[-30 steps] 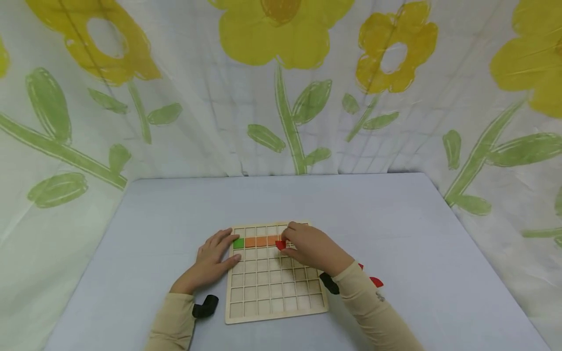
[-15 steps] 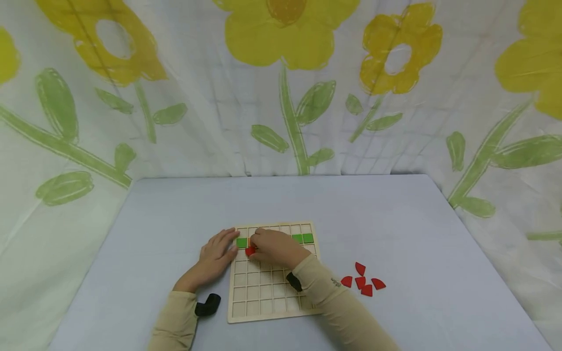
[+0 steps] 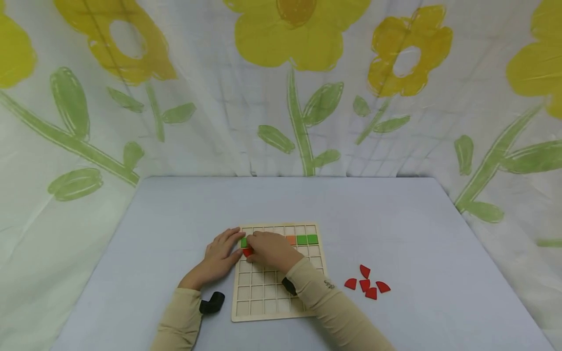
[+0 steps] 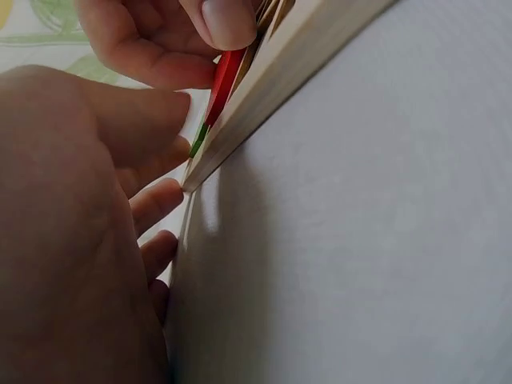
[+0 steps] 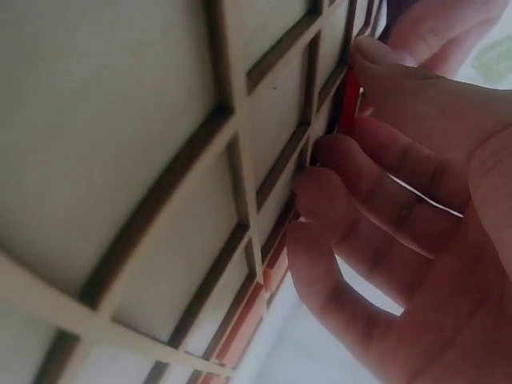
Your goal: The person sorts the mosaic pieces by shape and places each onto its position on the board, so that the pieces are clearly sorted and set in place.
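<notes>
A wooden grid board [image 3: 256, 307] lies on the table. My right hand [image 3: 274, 251] reaches over it and pinches a red quarter-circle tile [image 3: 247, 252] between thumb and fingers. That tile [image 4: 224, 84] stands tilted at the board's left edge in the left wrist view, just below a green square tile [image 3: 243, 242]. In the right wrist view only a thin red sliver of it shows. With fingers spread and fairly straight, my left hand [image 3: 221, 253] rests against the board's left edge. An orange tile [image 3: 291, 240] and two green tiles [image 3: 307, 239] sit in the same upper row, partly covered by my right hand.
Several loose red tiles [image 3: 365, 285] lie in a cluster on the table, right of the board. A white cloth printed with yellow flowers [image 3: 290, 39] hangs behind the table's far edge. A black wrist mount [image 3: 212, 302] sits by my left sleeve.
My right hand has moved left across the board with the red tile, from the row's right part to the left edge. My left hand stays at the board's edge. The head view has shifted slightly.
</notes>
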A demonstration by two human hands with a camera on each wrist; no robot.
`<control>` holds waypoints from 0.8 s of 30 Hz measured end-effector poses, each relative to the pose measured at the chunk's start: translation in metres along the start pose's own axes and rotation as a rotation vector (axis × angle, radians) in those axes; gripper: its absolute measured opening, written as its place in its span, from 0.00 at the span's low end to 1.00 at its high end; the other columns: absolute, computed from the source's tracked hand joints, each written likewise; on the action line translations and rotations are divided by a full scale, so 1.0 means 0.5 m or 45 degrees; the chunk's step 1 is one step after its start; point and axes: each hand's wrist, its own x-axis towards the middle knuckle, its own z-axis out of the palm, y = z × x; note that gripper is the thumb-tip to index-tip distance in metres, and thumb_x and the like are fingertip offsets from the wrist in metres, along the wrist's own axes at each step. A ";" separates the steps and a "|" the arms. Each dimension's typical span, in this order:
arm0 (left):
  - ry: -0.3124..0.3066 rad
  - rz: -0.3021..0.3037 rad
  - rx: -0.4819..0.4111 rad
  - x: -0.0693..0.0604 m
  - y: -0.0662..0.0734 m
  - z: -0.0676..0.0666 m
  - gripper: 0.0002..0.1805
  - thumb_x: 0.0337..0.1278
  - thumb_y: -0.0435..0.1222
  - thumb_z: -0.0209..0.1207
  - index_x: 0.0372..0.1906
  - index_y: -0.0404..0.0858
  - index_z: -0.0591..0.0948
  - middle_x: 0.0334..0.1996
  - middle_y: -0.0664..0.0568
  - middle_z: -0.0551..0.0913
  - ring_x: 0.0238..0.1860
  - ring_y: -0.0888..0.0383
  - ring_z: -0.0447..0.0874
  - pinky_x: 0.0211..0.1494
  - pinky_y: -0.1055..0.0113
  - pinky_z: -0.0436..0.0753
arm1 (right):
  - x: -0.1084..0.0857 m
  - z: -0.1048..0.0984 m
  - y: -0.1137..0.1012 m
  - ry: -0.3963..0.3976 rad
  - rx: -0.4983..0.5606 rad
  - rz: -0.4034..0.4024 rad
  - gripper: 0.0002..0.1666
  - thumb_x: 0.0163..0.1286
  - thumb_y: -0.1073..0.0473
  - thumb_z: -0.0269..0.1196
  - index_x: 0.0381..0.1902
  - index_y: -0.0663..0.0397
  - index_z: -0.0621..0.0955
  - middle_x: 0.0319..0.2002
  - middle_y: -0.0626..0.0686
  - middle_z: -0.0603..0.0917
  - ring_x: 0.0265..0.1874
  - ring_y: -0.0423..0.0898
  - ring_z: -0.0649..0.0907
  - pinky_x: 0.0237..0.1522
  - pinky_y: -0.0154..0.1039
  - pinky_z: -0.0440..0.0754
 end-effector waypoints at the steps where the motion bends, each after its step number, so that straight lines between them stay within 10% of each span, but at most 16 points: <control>1: -0.004 -0.005 -0.005 0.000 -0.001 0.000 0.25 0.69 0.42 0.50 0.68 0.39 0.67 0.71 0.43 0.60 0.72 0.39 0.49 0.64 0.36 0.50 | 0.000 0.000 -0.001 -0.002 0.011 0.001 0.14 0.62 0.44 0.66 0.37 0.44 0.79 0.30 0.41 0.75 0.25 0.35 0.73 0.26 0.30 0.70; 24: -0.022 -0.023 0.025 -0.002 0.004 -0.002 0.27 0.66 0.44 0.55 0.68 0.41 0.68 0.72 0.44 0.58 0.73 0.40 0.48 0.64 0.36 0.51 | -0.044 -0.038 0.022 0.082 0.124 0.052 0.19 0.67 0.43 0.61 0.48 0.47 0.78 0.37 0.43 0.82 0.30 0.36 0.79 0.30 0.32 0.76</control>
